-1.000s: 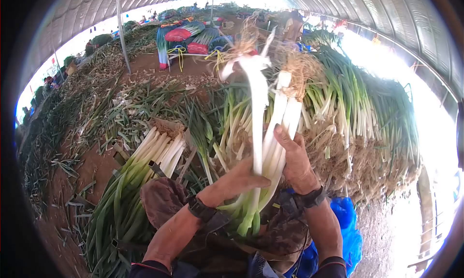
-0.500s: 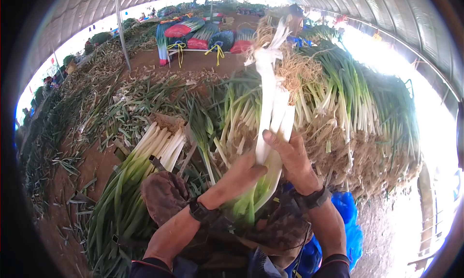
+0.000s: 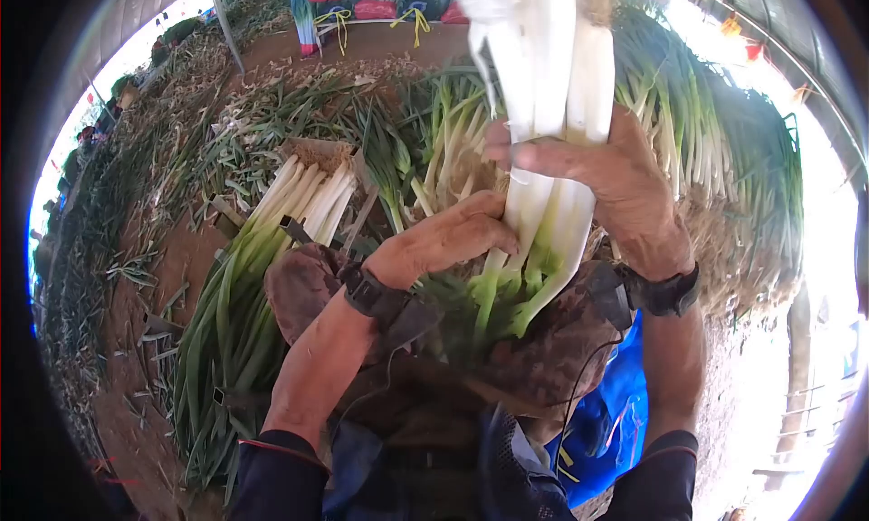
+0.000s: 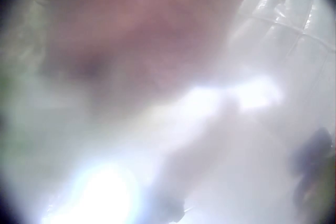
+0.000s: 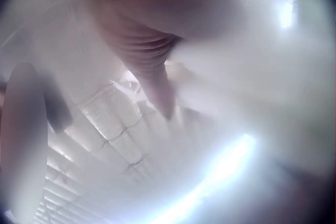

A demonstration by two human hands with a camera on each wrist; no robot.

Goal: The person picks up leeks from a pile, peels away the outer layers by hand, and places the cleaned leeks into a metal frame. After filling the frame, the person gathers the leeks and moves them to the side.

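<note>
Several thick green onions stand upright in a bunch before me, white shafts up and green ends down, their roots partly cut off at the top edge of the head view. My right hand grips the bunch from the right, thumb laid across the white shafts. Lower down, my left hand holds the stalks from the left, where white turns green. The left wrist view shows a blurred hand close to the lens. In the right wrist view, a creased thumb points down beside pale, hazy shafts.
Left of my knee, a pile of green onions lies in a metal-framed holder. Unsorted green onions with roots are heaped at the right. Leaf scraps cover the soil. Blue plastic lies below my right arm.
The head view has tilted down. The bunch has come nearer and its shafts stand closer together. My right hand's thumb now crosses the shafts, and my left hand stays at the lower stalks.
</note>
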